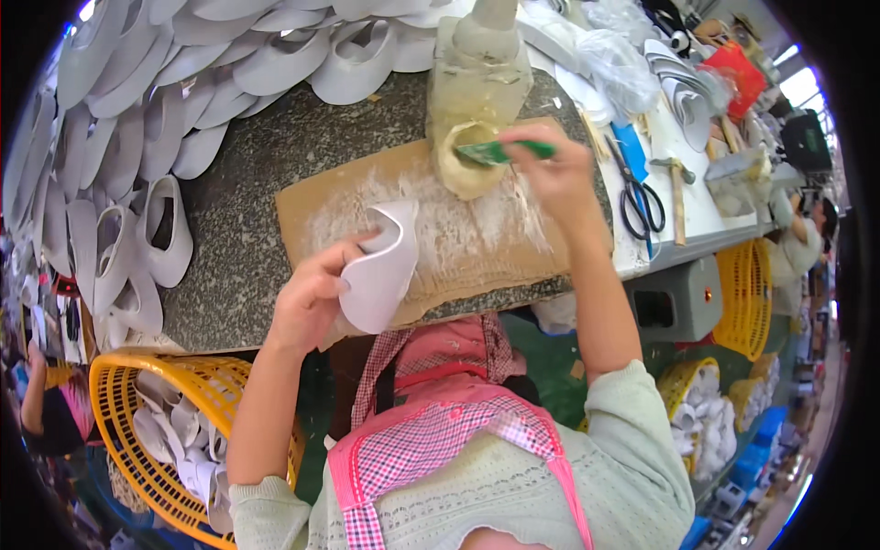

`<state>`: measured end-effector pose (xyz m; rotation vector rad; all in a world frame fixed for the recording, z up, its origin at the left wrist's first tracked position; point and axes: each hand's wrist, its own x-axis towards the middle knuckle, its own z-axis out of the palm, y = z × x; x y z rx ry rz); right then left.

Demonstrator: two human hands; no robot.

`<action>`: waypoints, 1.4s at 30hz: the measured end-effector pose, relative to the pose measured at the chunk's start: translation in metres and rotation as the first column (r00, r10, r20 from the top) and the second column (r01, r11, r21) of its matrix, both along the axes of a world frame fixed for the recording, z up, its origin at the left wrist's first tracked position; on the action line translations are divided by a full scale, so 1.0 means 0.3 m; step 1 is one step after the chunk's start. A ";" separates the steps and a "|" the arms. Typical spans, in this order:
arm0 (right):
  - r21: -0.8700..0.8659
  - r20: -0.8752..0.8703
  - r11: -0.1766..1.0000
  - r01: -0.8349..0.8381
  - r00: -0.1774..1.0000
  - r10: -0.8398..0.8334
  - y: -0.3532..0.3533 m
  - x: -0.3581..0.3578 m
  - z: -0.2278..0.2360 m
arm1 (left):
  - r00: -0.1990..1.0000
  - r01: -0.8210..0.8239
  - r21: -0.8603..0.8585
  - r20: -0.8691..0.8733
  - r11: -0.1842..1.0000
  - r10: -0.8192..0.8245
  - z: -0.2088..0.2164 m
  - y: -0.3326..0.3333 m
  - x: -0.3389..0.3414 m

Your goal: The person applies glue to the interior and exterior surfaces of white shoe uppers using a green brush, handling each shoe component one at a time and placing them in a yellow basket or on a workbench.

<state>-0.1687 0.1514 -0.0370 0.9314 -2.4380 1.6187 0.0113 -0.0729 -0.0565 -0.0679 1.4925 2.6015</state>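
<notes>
1. Left hand (pixel 312 295): fingers hold white curved piece (pixel 385 280) over smeared cardboard (pixel 298 215).
2. Right hand (pixel 556 179): blurred green tool (pixel 481 152) at crusted container's (pixel 470 186) mouth.
3. Speckled surface (pixel 243 220): white pieces (pixel 163 137) heaped, left and far side.
4. Yellow basket (pixel 119 422), lower left: more pieces (pixel 183 445).

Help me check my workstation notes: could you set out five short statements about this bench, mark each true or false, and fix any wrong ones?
1. The left hand holds a curved white shoe-upper piece. True.
2. The right hand holds a wooden-handled hammer. False: it holds a slim green tool, partly blurred.
3. A flat brown cardboard sheet lies on the speckled dark tabletop. True.
4. The yellow perforated plastic basket at lower left is empty. False: it contains white pieces.
5. Black-handled metal scissors lie right of the cardboard. True.
</notes>
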 end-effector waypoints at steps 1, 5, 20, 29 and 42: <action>-0.002 0.004 1.000 -0.014 1.000 0.014 0.025 -0.004 0.011 | 1.000 -0.014 -0.002 0.004 1.000 0.014 0.008 0.004 0.003; 0.034 -0.368 0.983 -0.178 0.913 0.178 0.172 -0.027 -0.023 | 0.921 -0.389 -0.191 -0.054 0.901 0.385 0.101 0.007 0.024; 0.041 -0.469 0.941 -0.335 0.825 0.314 -0.062 0.138 -0.131 | 0.835 -0.536 -0.704 -0.361 0.465 0.416 0.147 0.030 -0.063; -0.526 0.377 0.827 -0.198 0.818 0.436 0.079 0.169 -0.131 | 0.817 -0.570 -0.744 -0.471 0.348 0.333 0.145 0.024 0.008; -0.368 0.349 0.927 -0.075 0.913 0.212 0.167 0.029 -0.040 | 0.612 -0.617 -0.701 -0.142 -0.358 -0.778 0.082 0.065 -0.022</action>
